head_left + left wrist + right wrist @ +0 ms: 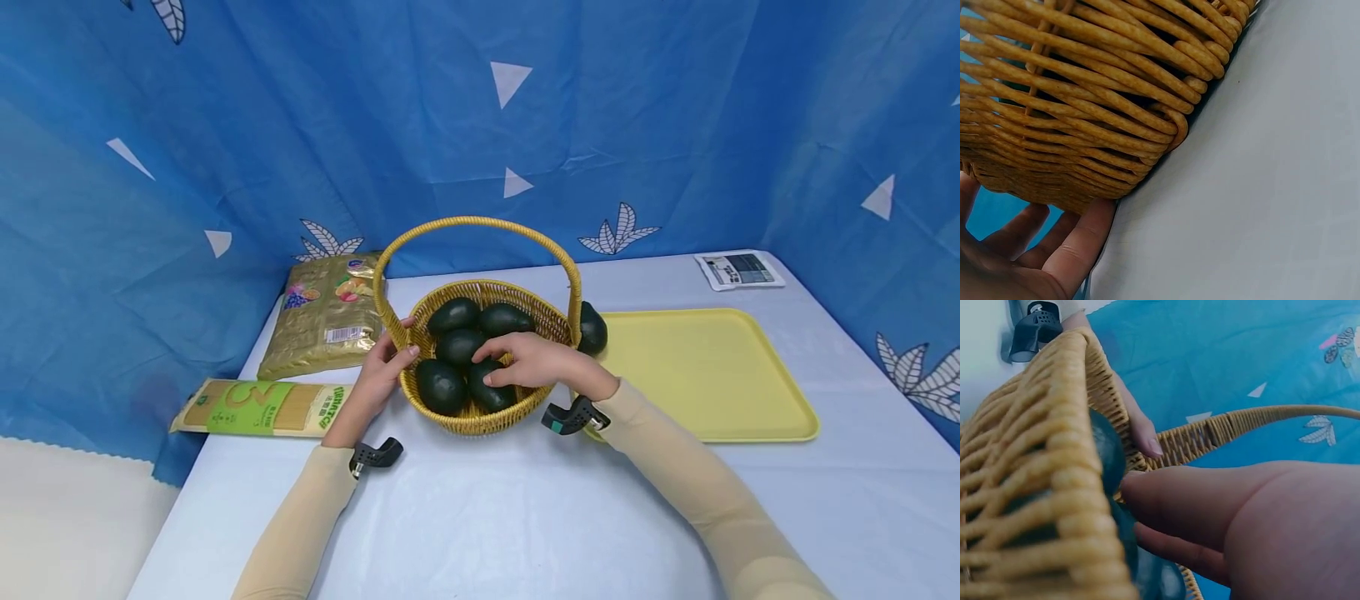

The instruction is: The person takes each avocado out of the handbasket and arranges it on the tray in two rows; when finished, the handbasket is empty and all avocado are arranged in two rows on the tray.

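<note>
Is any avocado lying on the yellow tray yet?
No, the yellow tray is bare; one avocado sits on the table beside the basket.

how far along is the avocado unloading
Early on. One avocado sits at the yellow tray's left edge. Right hand is curled over an avocado in the basket, left hand steadying the rim. Five avocados are left inside, counting that one.
</note>
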A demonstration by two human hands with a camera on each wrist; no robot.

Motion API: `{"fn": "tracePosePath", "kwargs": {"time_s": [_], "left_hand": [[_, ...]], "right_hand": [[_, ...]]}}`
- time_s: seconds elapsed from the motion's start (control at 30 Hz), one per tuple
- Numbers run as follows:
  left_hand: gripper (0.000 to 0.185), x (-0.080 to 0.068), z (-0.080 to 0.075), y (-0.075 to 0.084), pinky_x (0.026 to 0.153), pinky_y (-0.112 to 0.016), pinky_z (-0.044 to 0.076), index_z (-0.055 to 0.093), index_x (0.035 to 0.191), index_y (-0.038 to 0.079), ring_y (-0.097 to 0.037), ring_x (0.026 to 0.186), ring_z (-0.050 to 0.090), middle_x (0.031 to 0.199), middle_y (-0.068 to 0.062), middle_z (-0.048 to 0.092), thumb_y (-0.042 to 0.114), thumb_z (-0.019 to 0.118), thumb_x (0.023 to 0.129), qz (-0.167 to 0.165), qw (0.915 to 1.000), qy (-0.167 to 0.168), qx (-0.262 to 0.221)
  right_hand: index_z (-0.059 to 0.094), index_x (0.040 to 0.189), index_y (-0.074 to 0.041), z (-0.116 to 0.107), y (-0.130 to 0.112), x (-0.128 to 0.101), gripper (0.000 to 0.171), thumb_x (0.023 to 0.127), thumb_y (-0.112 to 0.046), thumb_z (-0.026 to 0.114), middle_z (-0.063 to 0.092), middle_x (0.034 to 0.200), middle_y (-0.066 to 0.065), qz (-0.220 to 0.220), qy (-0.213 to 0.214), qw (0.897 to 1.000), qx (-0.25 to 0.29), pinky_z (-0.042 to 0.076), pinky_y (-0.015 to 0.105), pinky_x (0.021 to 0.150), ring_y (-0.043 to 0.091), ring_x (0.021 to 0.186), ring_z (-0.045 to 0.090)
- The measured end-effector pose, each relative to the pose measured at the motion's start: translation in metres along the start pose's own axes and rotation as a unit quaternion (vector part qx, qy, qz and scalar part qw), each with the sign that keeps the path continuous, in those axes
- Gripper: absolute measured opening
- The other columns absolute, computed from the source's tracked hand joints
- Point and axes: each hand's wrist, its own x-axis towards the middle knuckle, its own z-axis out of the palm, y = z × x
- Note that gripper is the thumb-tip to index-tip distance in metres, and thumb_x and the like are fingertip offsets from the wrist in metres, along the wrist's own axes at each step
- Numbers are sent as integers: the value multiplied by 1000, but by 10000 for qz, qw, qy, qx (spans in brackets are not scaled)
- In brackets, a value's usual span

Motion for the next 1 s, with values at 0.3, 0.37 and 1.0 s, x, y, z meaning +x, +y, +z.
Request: {"fn": "tracePosePath", "kwargs": {"time_s": [0.3,0.37,1.0], "left_hand": [[57,0,-1,0,92,-13,48,37,157,13,-28,134,45,159,-19,40,13,54,103,-51,10000,-3,-26],[57,0,0,0,92,-12,47,37,157,12,-28,133,45,159,-19,40,13,54,104,-56,10000,-5,-5],[57,1,0,-3,92,-14,49,39,157,15,-25,132,46,157,-17,43,14,57,102,-72,9999,-3,-87]], "right_hand": [[63,138,-20,7,-8,8,45,95,-28,71,59,146,7,63,-142,9993,-350,50,41,101,23,120,57],[63,138,-21,8,-8,8,45,95,-28,71,59,146,7,91,-146,9991,-383,50,40,100,22,119,57],[66,135,-18,7,-8,6,41,94,-24,72,60,145,7,-9,-44,9995,-303,50,40,99,23,119,55]]}}
